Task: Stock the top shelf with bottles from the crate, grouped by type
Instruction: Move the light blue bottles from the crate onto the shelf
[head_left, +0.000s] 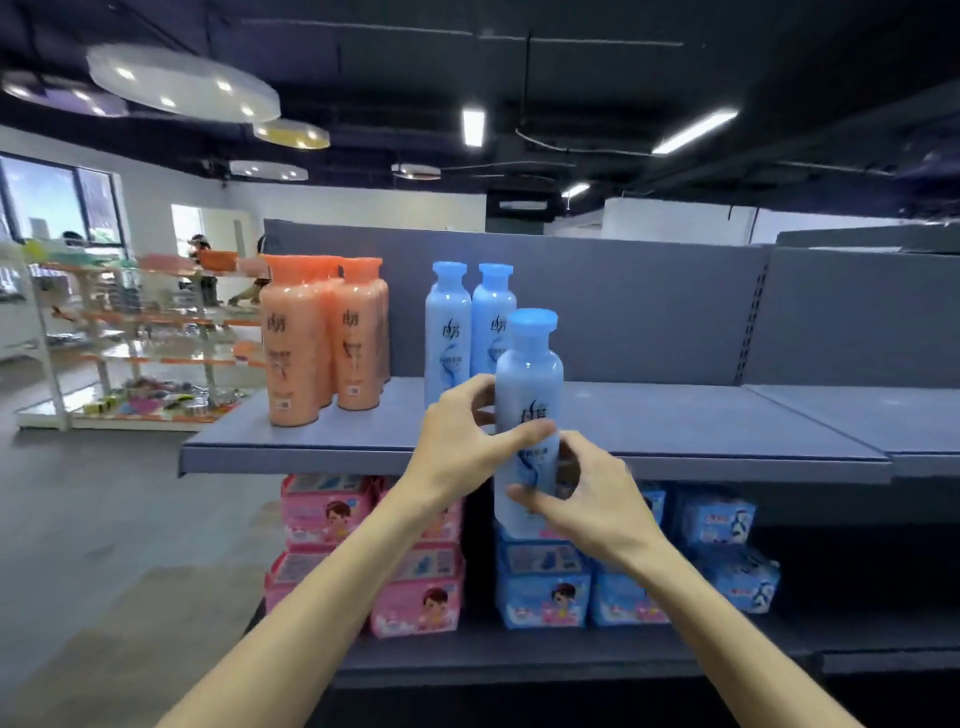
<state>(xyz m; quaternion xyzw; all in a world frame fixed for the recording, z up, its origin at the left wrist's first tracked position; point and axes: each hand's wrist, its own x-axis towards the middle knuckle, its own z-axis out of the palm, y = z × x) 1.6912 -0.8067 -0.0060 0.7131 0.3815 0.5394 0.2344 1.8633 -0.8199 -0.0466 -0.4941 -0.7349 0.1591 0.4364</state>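
I hold a light blue bottle (528, 384) with a blue cap upright in front of the grey top shelf (649, 431). My left hand (462, 441) grips its middle from the left, thumb across the label. From the right, my right hand (582, 493) curls round its lower part. Two matching blue bottles (470, 322) stand on the shelf just behind it. Left of them stands a group of orange bottles (322, 332). The crate is out of view.
The lower shelf holds pink packs (363, 551) on the left and blue packs (634, 571) on the right. The top shelf's back panel (649, 306) rises behind the bottles. Another display rack (145, 338) stands far left, with people beyond it.
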